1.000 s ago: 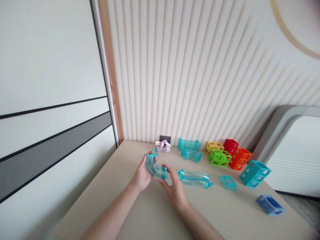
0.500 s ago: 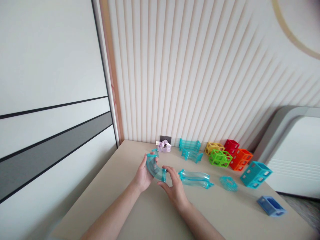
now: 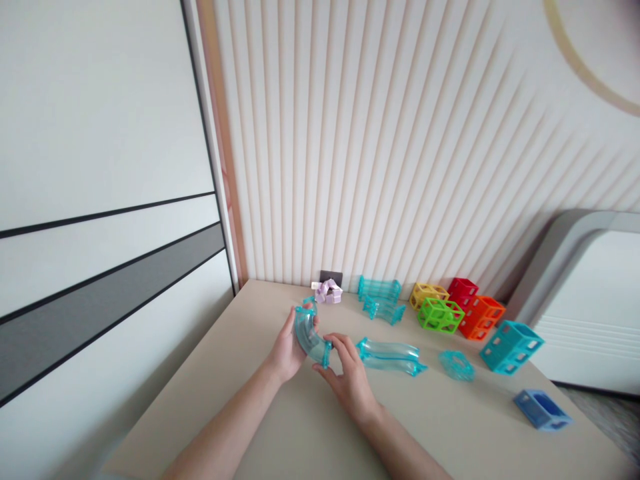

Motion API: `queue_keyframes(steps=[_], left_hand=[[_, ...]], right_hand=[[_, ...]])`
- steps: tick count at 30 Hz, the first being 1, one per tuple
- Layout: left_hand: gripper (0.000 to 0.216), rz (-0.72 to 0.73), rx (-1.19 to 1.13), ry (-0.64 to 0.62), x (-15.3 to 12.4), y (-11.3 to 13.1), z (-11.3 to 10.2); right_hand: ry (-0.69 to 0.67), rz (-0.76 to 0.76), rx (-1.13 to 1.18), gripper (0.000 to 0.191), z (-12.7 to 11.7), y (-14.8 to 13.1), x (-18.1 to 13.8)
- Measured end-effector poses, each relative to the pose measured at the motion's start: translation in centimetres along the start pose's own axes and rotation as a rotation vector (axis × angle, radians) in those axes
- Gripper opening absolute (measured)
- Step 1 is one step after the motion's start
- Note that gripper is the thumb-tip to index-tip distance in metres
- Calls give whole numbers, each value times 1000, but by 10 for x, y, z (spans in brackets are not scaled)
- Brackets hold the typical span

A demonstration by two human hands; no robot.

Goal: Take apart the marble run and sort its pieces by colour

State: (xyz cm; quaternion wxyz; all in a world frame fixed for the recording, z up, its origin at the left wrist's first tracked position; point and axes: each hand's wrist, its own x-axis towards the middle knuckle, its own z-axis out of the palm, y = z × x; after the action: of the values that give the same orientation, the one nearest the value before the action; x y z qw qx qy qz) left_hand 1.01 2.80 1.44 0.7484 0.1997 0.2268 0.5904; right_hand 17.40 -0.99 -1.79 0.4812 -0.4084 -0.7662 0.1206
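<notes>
A curved, see-through teal tube piece [image 3: 307,335] is held above the table in both hands. My left hand [image 3: 287,353] wraps its upper left end, with the fingertips partly hidden behind the tube. At the lower right end, my right hand [image 3: 353,383] pinches the flanged rim between thumb and fingers. Just behind my left hand, another teal piece [image 3: 311,302] is partly covered. To the right of my right hand lie long, wavy teal track pieces [image 3: 390,357].
Teal track pieces [image 3: 381,290] stand near the wall, right of a lilac object [image 3: 328,291]. Farther right are yellow [image 3: 429,294], green [image 3: 441,315], red [image 3: 462,291], orange [image 3: 482,317], teal [image 3: 513,347] and blue [image 3: 542,409] blocks. A teal ring-like piece [image 3: 457,365] lies nearby.
The curved tube has turned slightly, its right end shifting a little left and down. Both hands keep their hold, and the other pieces stay in place.
</notes>
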Motion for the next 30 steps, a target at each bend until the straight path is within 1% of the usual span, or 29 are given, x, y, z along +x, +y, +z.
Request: queue_keyframes(steps=[3,7,9,12,15,18,21,23,25,26,28,29,30], left_hand=[[40,15,77,6,2,-3,-2],[49,143,215,-63,0,-8,0],[57,184,295,-89,-3,-10,1],[57,147,422,-69,-5,-11,3],[51,90,454,-21,-5,-12,4],[44,71,425,15,-4,-12,4],[35,60,422,30,-3,-10,2],[31,45,473,31,-4,-7,0],[27,8,557,27,-6,0,-3],[26,-16,606,10,-7,5,-4],[28,-82,717,-67,-11,16,-7],[33,-117,774,-122,-14,22,-9],[38,-151,828,-190,-16,28,-10]], right_hand=[[43,-7,-64,38,0,0,0],[95,-43,-218,35,-3,0,2],[93,-85,-323,34,-6,-2,2],[52,-157,-461,36,-8,-6,3],[25,-207,-520,38,-8,-11,4],[-22,-229,-514,36,-7,-15,3],[-103,-235,-454,42,-7,-18,2],[-162,-259,-388,48,-10,-18,1],[-184,-251,-323,49,-14,-17,1],[-165,-214,-293,47,-16,-16,2],[-86,-92,-227,45,-20,-13,5],[-58,-29,-184,48,-21,-12,8],[-60,17,-130,53,-22,-11,10]])
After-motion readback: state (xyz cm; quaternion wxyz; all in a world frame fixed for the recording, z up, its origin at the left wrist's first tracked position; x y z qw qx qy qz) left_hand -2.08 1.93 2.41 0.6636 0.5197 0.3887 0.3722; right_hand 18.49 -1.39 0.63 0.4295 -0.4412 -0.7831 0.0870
